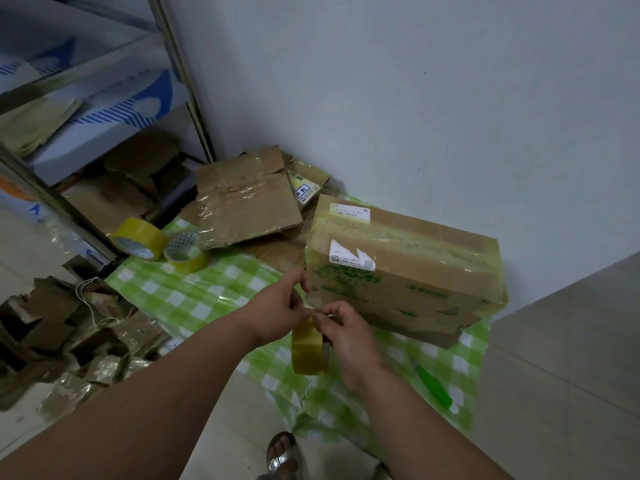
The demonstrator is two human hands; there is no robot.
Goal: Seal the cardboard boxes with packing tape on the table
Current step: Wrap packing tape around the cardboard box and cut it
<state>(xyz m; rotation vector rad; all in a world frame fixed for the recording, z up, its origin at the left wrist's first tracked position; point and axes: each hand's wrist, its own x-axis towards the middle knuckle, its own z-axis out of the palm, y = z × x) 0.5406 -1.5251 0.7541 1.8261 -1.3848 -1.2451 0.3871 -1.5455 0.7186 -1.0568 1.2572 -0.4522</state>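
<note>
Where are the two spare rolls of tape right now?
In the head view, the two spare tape rolls sit side by side at the left far edge of the green checked cloth, beside the flattened cardboard and the metal shelf leg.

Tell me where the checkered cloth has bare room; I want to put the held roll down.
Bare cloth lies between the two spare rolls, the left hand and the sealed box. A strip below the box is free beside the green cutter. The back corner is crowded with flattened cardboard.
</note>
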